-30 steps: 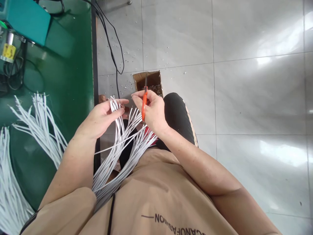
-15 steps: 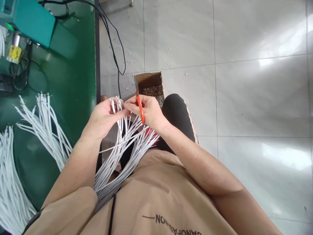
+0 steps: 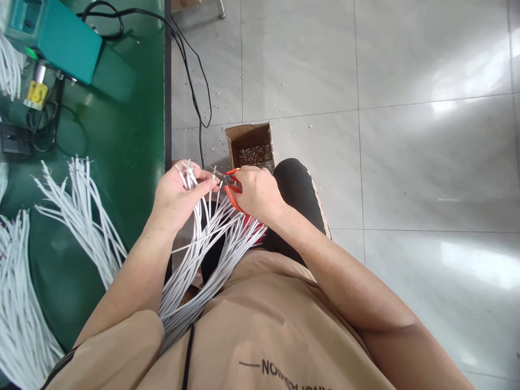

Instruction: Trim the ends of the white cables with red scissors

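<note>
My left hand (image 3: pixel 181 188) is closed on the ends of several white wires (image 3: pixel 196 223), pinching one between thumb and fingertips. The rest of that bundle hangs over my lap. In my right hand (image 3: pixel 260 190) are red-handled cutting pliers (image 3: pixel 233 197), gripped by the handles. Their dark jaws point left and meet the wire end beside my left thumb; I cannot tell whether the blades touch it. Below the hands, a second part of the white bundle spreads toward my right thigh.
A cardboard box (image 3: pixel 248 130) with small clippings inside stands on the floor beyond my hands. Bits lie scattered around it. On the green table (image 3: pixel 134 124) at left are more white wire bundles (image 3: pixel 87 211), a teal machine (image 3: pixel 69 40) and black cables (image 3: pixel 184 54) running over the edge.
My right hand has turned the pliers from lying across the fingers to a grip on the handles, jaws now leftward at the wire ends. My left hand keeps its hold on the wires.
</note>
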The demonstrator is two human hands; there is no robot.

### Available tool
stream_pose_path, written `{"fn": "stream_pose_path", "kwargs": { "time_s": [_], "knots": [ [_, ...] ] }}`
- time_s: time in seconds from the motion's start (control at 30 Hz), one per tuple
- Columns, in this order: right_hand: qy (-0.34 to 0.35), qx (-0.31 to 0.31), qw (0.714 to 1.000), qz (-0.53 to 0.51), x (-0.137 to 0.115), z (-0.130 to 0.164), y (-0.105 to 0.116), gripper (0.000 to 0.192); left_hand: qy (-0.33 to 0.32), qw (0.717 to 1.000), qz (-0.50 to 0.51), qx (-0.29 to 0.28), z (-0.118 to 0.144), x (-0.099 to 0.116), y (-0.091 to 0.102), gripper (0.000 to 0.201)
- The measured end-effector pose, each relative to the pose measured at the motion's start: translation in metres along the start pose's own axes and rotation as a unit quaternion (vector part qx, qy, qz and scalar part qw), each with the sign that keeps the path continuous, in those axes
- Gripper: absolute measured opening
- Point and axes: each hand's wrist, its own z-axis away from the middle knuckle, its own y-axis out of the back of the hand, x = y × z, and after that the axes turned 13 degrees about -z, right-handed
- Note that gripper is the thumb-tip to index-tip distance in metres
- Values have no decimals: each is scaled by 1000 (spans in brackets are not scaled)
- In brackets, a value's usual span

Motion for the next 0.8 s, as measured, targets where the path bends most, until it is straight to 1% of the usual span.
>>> {"fn": "stream_pose_path", "kwargs": {
  "time_s": [0.1, 0.17, 0.27, 0.47, 0.67, 0.8],
  "knots": [
    [5, -30, 999, 38, -2, -1, 6, 23, -14, 999, -44, 20, 0, -2, 0, 31],
    [4, -36, 998, 52, -3, -1, 8, 22, -25, 998, -60, 24, 0, -3, 0, 31],
    [11, -27, 998, 59, -3, 0, 9, 24, -29, 997, -67, 22, 1, -2, 1, 32],
    [39, -4, 997, 61, 3, 2, 2, 26, -15, 999, -42, 6, 3, 5, -1, 31],
    [20, -15, 998, 58, 3, 3, 1, 24, 2, 1000, -31, -1, 5, 9, -3, 30],
    [4, -26, 999, 47, 4, 3, 4, 21, -11, 998, -59, 14, 7, 10, -4, 25]
  ]
}}
